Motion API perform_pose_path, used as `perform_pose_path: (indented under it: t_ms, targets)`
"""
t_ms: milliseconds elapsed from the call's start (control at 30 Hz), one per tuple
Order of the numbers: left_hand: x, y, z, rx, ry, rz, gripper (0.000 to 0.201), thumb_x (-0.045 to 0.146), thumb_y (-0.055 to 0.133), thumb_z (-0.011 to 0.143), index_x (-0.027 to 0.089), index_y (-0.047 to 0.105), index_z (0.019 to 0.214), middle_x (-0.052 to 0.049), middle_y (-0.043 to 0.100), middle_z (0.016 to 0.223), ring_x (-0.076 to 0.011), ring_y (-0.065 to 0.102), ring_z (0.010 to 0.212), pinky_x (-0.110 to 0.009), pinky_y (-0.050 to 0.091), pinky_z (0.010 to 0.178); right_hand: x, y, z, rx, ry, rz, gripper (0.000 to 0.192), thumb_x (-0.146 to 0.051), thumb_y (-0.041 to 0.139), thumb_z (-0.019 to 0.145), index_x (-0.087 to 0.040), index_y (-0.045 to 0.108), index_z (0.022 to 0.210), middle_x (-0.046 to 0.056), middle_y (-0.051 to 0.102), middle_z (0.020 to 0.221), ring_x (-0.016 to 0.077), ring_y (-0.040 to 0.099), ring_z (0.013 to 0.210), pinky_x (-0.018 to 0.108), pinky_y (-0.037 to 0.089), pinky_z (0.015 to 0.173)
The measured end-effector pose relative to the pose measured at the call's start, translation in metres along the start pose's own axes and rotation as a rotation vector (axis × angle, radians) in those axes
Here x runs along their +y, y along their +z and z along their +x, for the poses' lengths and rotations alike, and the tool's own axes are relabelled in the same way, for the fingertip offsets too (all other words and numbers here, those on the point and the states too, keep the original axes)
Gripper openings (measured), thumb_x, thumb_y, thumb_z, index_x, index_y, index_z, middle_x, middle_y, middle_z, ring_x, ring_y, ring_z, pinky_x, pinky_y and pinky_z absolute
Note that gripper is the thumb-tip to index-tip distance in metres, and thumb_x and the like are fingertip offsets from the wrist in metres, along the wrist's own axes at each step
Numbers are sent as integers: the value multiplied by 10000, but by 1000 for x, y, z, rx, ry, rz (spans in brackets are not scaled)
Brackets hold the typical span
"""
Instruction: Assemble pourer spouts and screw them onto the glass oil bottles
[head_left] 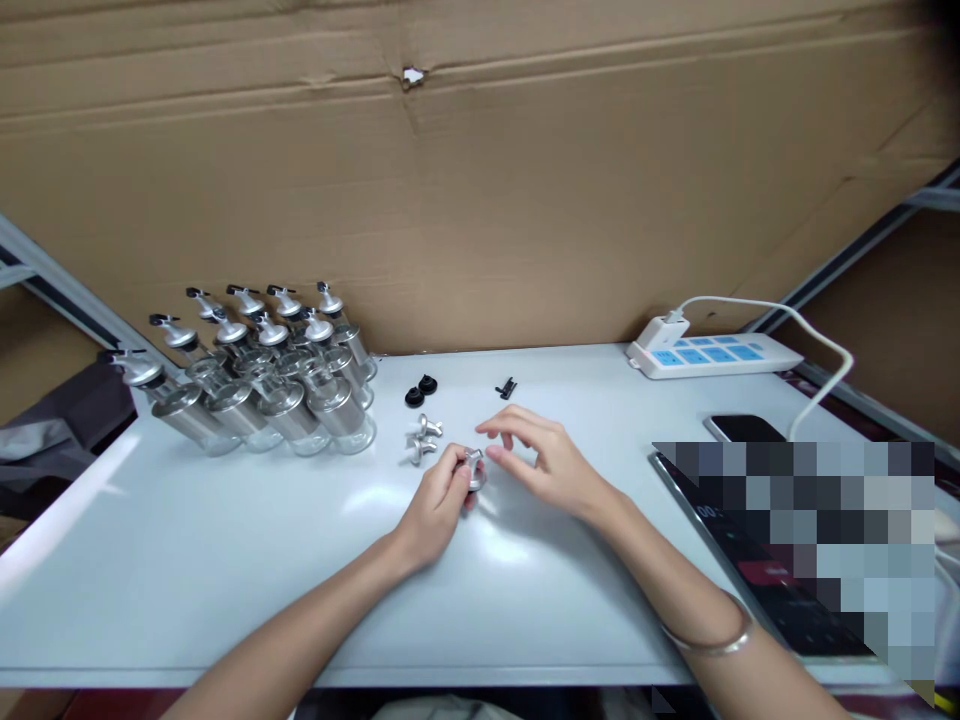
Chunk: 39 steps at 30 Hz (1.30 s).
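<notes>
The left hand [439,500] is curled around a small silver metal pourer spout [474,468], gripping it between thumb and fingers just above the white table [225,560], a little toward the back edge from the middle of the surface. The right hand [544,462] hovers just beside it with the fingers loosely spread and holding nothing, its fingertips [496,452] close to the spout; whether they touch it cannot be told. A thin silver bangle [712,640] sits on the right wrist. Just beyond the left hand lie two more loose silver spouts [422,440], and behind those, toward the back edge, two round black stoppers [420,391] and one small black clip-like part [507,387]. At the back left corner stands a tight cluster of glass dispenser bottles [262,380] with steel sleeves and silver pourer tops. At the back right corner a white power strip [712,355] with blue sockets has one white plug in it, its cable [825,350] looping toward the right edge. Near the right edge a dark phone [742,428] lies flat beside a blurred-out area. A creased brown cardboard sheet [480,180] stands behind the back edge. No brand, label or writing can be read anywhere.
</notes>
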<state>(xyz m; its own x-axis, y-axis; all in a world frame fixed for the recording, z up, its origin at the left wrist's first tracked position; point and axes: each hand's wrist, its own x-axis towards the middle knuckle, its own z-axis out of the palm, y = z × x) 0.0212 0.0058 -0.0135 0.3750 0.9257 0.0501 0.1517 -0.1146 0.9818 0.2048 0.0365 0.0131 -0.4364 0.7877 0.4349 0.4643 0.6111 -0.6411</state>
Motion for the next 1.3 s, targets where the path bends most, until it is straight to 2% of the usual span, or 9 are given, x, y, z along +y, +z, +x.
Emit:
perform_pose_path:
  t_ms: [100, 233, 333, 433, 533, 700, 867, 1067, 1300]
  targets:
    - [-4, 0, 0, 24, 17, 7, 275, 459, 357, 943, 196, 429, 913, 26, 441, 722, -129, 407, 628, -263, 349, 624, -11, 10, -2, -43, -43, 70, 187, -283, 527, 913, -186, 636, 1030, 62, 651, 921, 143, 565, 735, 289, 475, 718]
    - [-8, 0, 1, 122, 45, -90, 338, 477, 531, 875, 223, 378, 1037, -3, 479, 908, -133, 469, 742, -255, 384, 672, -15, 10, 0, 6, 66, 115, 136, -257, 507, 910, -189, 620, 878, 32, 616, 792, 134, 547, 685, 253, 434, 607]
    - [-10, -3, 3, 212, 91, -141, 413, 467, 653, 798, 232, 360, 972, 2, 470, 914, -136, 504, 790, -256, 408, 707, -17, 6, 2, 16, 136, 175, 119, -297, 538, 881, -194, 584, 846, 13, 603, 751, 128, 527, 655, 247, 409, 593]
    - [-12, -6, 5, 218, 151, -85, 443, 433, 725, 745, 226, 363, 898, 8, 473, 900, -123, 507, 750, -266, 425, 715, -19, 6, 3, -88, 175, 224, 153, -346, 586, 838, -196, 571, 865, 1, 608, 754, 126, 510, 655, 245, 392, 611]
    - [-16, -9, 7, 219, 232, 39, 448, 418, 754, 720, 220, 397, 904, -6, 496, 923, -128, 513, 751, -274, 445, 704, -21, 9, 2, -201, 279, 229, 225, -388, 554, 853, -189, 549, 748, -31, 540, 644, 106, 439, 584, 231, 335, 564]
    - [-16, -12, 7, 223, 495, 249, 286, 387, 591, 873, 226, 439, 1053, -31, 529, 948, -126, 537, 731, -285, 485, 703, -18, 13, 2, -177, 383, 340, 474, -525, 425, 891, -195, 404, 552, -60, 350, 514, 86, 310, 496, 242, 256, 509]
    - [-9, -17, 7, 222, 709, 580, 216, 280, 458, 945, 221, 432, 1151, -73, 570, 1008, -140, 555, 738, -295, 490, 694, -13, 13, 2, -165, 510, 508, 596, -599, 401, 873, -196, 407, 433, -45, 377, 388, 78, 331, 411, 263, 282, 506]
    - [-2, -20, 10, 221, 808, 902, 139, 262, 441, 935, 182, 450, 1049, -43, 636, 836, -160, 561, 670, -300, 420, 664, -13, 16, 3, -258, 645, 808, 593, -575, 500, 811, -228, 288, 380, -75, 286, 317, 57, 293, 318, 258, 236, 433]
    - [6, -22, 13, 377, 910, 1081, 167, 245, 344, 932, 182, 464, 834, 15, 602, 618, -151, 494, 517, -318, 268, 632, -22, 29, 2, -205, 608, 909, 562, -685, 561, 745, -182, 431, 530, -56, 415, 482, 55, 351, 433, 230, 263, 449]
